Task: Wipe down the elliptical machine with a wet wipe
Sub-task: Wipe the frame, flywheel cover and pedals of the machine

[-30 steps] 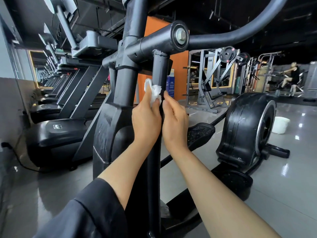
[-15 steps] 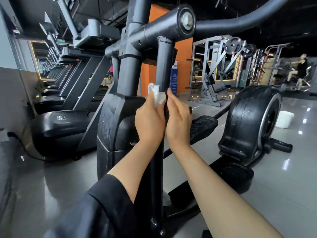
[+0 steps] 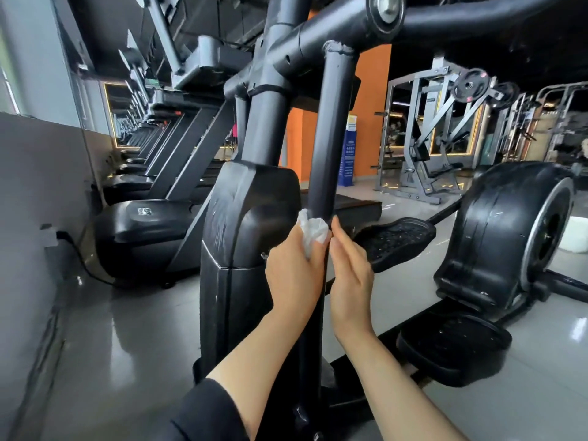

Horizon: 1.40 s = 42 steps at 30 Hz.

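A black elliptical machine (image 3: 245,237) fills the middle of the view, with a dark upright swing-arm tube (image 3: 331,128) hanging from its crossbar. My left hand (image 3: 294,275) holds a crumpled white wet wipe (image 3: 311,229) against the left side of this tube. My right hand (image 3: 350,275) lies on the tube's right side, fingers straight and pointing up, fingertips touching the wipe. The two hands enclose the tube between them. The lower part of the tube is hidden behind my hands and forearms.
Two black foot pedals (image 3: 394,240) (image 3: 451,348) lie to the right, with the flywheel housing (image 3: 512,237) behind them. A row of treadmills (image 3: 149,218) runs along the left wall. Weight machines (image 3: 426,144) and an orange wall (image 3: 372,116) stand at the back.
Both hands have slid down the upright tube with the wipe, from near the crossbar joint to the level of the shroud's top.
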Tool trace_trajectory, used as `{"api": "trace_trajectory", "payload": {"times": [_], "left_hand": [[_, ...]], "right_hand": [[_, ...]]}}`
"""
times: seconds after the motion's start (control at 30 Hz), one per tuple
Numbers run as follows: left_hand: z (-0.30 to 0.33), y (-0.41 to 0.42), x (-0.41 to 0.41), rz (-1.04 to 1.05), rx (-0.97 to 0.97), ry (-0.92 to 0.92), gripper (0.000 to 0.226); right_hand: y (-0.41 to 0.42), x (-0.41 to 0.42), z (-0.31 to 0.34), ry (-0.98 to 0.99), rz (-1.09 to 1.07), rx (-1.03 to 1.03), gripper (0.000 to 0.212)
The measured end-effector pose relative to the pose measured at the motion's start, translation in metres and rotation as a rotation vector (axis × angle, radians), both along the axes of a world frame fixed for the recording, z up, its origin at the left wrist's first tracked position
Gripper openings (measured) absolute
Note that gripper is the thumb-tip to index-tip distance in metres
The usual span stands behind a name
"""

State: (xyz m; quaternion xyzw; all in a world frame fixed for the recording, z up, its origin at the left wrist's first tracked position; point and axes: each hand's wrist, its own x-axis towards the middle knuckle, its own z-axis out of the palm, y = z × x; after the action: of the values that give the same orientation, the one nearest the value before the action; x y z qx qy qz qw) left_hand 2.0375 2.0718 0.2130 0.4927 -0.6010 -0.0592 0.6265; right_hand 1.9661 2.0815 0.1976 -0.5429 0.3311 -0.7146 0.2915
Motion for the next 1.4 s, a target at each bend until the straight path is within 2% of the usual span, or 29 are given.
{"api": "trace_trajectory", "payload": {"times": [0.13, 0.2, 0.33, 0.47, 0.53, 0.63, 0.73, 0.83, 0.9, 0.97, 1.03, 1.1, 1.17, 1.23, 1.33, 1.4], "left_hand": [[0.007, -0.008, -0.003, -0.036, -0.105, 0.014, 0.037], [-0.014, -0.007, -0.005, -0.072, -0.120, 0.073, 0.030], [-0.065, 0.002, -0.002, -0.108, -0.036, 0.149, 0.011], [-0.061, -0.006, -0.002, -0.068, -0.022, 0.120, 0.025], [-0.070, -0.006, -0.003, -0.105, -0.008, 0.152, 0.020], [-0.123, 0.010, -0.005, -0.091, 0.085, 0.156, 0.012], [-0.168, 0.019, 0.000, -0.114, 0.188, 0.155, 0.020], [-0.169, 0.017, 0.004, -0.154, 0.166, 0.130, 0.015], [-0.173, 0.016, 0.003, -0.167, 0.138, 0.175, 0.015], [-0.198, 0.024, 0.001, -0.159, 0.198, 0.222, 0.008], [-0.239, 0.033, 0.002, -0.151, 0.338, 0.199, 0.017], [-0.275, 0.041, 0.007, -0.140, 0.434, 0.142, 0.015], [-0.291, 0.044, 0.010, 0.015, 0.418, 0.001, 0.021], [-0.287, 0.050, 0.006, 0.130, 0.413, -0.067, 0.012], [-0.276, 0.064, 0.000, -0.013, 0.419, 0.049, 0.004], [-0.273, 0.065, 0.005, -0.111, 0.416, 0.109, 0.012]], "right_hand": [[-0.001, -0.004, -0.007, -0.026, 0.073, -0.025, 0.031], [0.001, -0.010, -0.022, -0.009, 0.101, -0.016, 0.032], [0.003, -0.016, -0.066, -0.026, 0.151, 0.074, 0.030], [-0.005, -0.021, -0.070, -0.064, 0.145, 0.137, 0.027], [-0.006, -0.022, -0.075, -0.057, 0.132, 0.173, 0.027], [0.000, -0.018, -0.101, -0.045, 0.118, 0.271, 0.027], [0.003, -0.014, -0.121, -0.037, 0.106, 0.325, 0.027], [0.002, -0.012, -0.133, -0.031, 0.069, 0.344, 0.027], [0.004, -0.011, -0.141, -0.025, 0.061, 0.364, 0.028], [0.011, -0.010, -0.151, 0.014, 0.047, 0.392, 0.029], [0.018, -0.009, -0.173, 0.088, -0.007, 0.484, 0.031], [0.026, -0.006, -0.205, 0.193, -0.083, 0.564, 0.028], [0.040, -0.001, -0.231, 0.250, -0.149, 0.640, 0.024], [0.051, 0.007, -0.240, 0.202, -0.176, 0.671, 0.023], [0.056, 0.013, -0.237, 0.084, -0.131, 0.720, 0.014], [0.050, 0.010, -0.240, 0.044, -0.119, 0.755, 0.005]]}}
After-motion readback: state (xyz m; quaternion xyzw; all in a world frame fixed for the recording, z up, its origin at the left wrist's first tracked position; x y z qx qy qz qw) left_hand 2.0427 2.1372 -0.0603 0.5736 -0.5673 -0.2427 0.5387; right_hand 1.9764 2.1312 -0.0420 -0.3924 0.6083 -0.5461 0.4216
